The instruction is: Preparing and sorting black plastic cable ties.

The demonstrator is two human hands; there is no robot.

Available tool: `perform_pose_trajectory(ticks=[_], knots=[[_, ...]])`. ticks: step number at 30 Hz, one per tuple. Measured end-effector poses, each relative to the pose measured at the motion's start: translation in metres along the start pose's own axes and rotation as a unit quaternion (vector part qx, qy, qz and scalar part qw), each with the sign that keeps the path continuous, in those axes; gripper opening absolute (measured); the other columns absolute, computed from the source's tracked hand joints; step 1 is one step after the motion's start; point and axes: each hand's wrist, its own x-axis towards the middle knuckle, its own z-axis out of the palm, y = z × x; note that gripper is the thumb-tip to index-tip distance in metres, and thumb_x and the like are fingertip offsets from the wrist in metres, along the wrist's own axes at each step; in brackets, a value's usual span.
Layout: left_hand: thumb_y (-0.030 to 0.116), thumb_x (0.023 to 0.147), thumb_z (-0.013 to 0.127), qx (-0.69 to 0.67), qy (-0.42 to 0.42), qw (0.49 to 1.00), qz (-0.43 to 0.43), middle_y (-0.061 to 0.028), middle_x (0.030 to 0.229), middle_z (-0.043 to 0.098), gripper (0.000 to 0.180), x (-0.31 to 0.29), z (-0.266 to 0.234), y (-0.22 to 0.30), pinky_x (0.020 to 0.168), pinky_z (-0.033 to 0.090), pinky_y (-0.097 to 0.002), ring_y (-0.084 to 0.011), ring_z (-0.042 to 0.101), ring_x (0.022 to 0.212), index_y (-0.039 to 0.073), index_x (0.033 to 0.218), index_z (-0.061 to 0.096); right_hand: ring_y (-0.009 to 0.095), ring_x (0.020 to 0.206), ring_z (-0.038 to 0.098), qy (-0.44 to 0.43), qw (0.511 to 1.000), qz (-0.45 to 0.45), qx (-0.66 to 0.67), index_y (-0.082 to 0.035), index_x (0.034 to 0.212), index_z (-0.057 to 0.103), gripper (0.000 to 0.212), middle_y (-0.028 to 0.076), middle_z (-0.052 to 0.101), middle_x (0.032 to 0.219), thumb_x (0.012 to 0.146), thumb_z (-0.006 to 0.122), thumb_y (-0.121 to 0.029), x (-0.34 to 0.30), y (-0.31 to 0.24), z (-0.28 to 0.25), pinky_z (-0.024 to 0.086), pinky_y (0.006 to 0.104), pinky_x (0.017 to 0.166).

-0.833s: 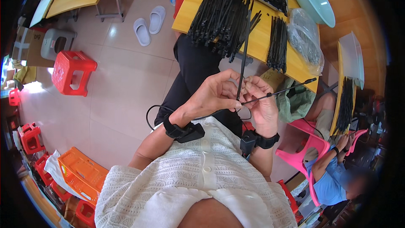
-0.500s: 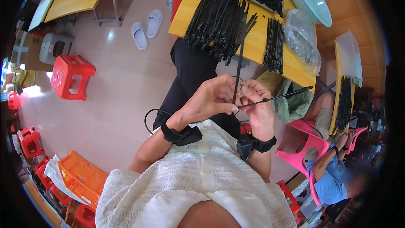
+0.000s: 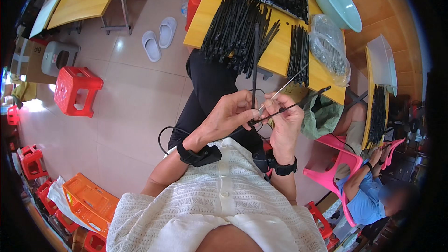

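Observation:
In front of my lap, my left hand [image 3: 229,114] is closed, its thumb and fingers pinching a long thin black rod [image 3: 255,63] that points away from me. My right hand [image 3: 285,120] is closed beside it. Across its fingers lies a second black rod [image 3: 318,94] with a thicker dark tip, slanting up to the right. A thin silvery rod [image 3: 295,80] also sticks out from the right fingertips. These pieces meet between the two hands, where my fingers hide the joint. Dark bands with small black devices circle both wrists.
Ahead, a yellow table [image 3: 280,63] bears a big pile of black rods [image 3: 235,32], a smaller bundle [image 3: 297,53], a full tray [image 3: 305,7], a plastic bag [image 3: 329,49] and a pale green basin [image 3: 338,1]. A green sack [image 3: 322,116] hangs near. A person in blue sits right.
A silvery rod now shows at the right fingertips, unseen before. The slanting black rod has shifted left and down slightly. My right hand has turned, and the upright rod has moved a little left.

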Motion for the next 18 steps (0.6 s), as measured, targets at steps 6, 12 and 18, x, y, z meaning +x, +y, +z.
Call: perform_pose_trajectory(ticks=[6,12,18], knots=[[0.007,0.088,0.055,0.006,0.014,0.999,-0.033,-0.0062,0.085,0.057,0.011,-0.001,-0.003,0.000,0.053,0.050,-0.0197,-0.0121,0.061,0.072,0.000,0.083,0.048,0.012,0.061,0.059,0.052,0.993,-0.008,0.106,0.003,0.103,0.056,0.023,0.009,0.061,0.080,0.090,0.053,-0.017,0.004,-0.009,0.007,0.044,0.0187,0.046],[0.007,0.088,0.055,0.003,0.027,0.999,-0.030,-0.0049,0.084,0.056,0.011,0.000,-0.006,-0.005,0.054,0.050,-0.0192,-0.0115,0.061,0.072,0.001,0.082,0.047,0.013,0.061,0.060,0.073,0.995,-0.062,0.032,0.003,0.097,0.058,0.020,0.009,0.062,0.083,0.088,0.055,-0.014,0.010,-0.005,0.001,0.042,0.0185,0.045],[0.009,0.086,0.057,0.036,0.014,0.999,-0.005,-0.0028,0.079,0.056,0.012,-0.002,-0.003,-0.006,0.054,0.048,-0.0224,-0.0097,0.059,0.072,-0.002,0.088,0.051,0.010,0.058,0.058,0.079,0.996,-0.008,0.032,0.002,0.086,0.063,0.013,0.007,0.063,0.079,0.085,0.060,-0.011,0.020,-0.003,-0.005,0.038,0.0180,0.041]])
